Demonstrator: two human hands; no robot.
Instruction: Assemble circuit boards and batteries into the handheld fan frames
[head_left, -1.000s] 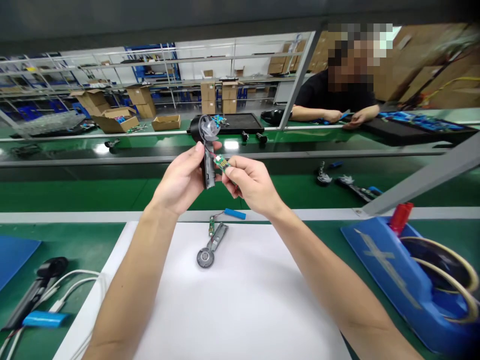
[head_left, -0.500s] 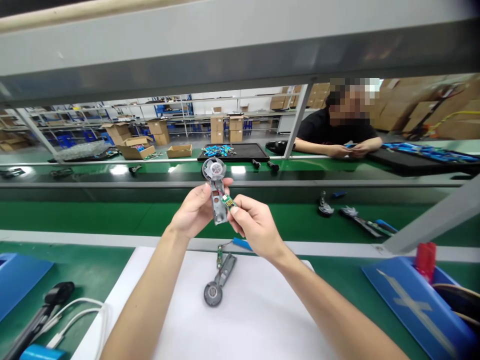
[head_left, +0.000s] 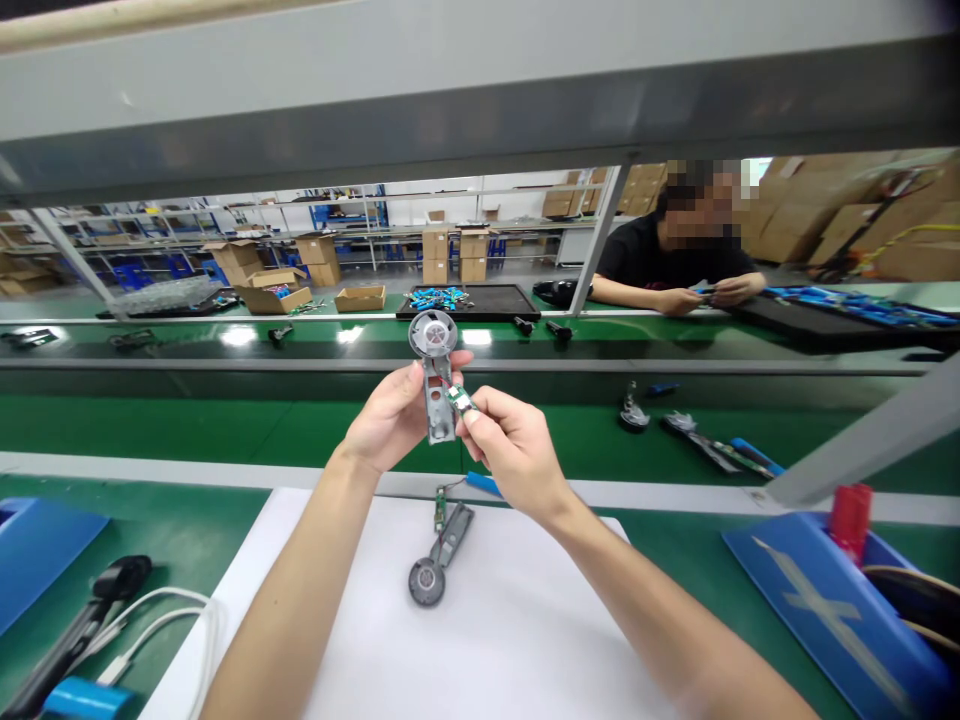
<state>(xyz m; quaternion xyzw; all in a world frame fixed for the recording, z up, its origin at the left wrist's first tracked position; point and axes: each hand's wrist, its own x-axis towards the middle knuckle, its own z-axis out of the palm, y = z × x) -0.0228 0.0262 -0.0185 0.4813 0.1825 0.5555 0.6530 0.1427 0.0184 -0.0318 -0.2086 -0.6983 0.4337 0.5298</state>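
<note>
My left hand (head_left: 394, 415) holds a grey housing (head_left: 437, 400) with a round fan-like head (head_left: 433, 335) at its top, tilted nearly upright. Between the thumb and fingers of my right hand (head_left: 514, 440) is a small green circuit board (head_left: 460, 399), joined by thin red wires to the housing and held against its right side. Below, on the white sheet (head_left: 487, 620), lies a second grey housing (head_left: 454, 535) with a round head (head_left: 427, 582). A green board (head_left: 440, 510) is wired to it, and a blue cylinder (head_left: 484, 484) lies beyond.
Blue bins (head_left: 832, 610) (head_left: 45, 560) flank the sheet. A black device (head_left: 97, 610) and white cable (head_left: 161, 625) lie left. Beyond is a green belt (head_left: 225, 425) with parts (head_left: 697, 440) at right. A person (head_left: 667, 255) sits across, near black trays (head_left: 502, 300).
The board in my right hand has turned, its digit display no longer showing. The housing in my left hand has turned slightly more upright. Parts on the far belt shifted right, those on the near belt left.
</note>
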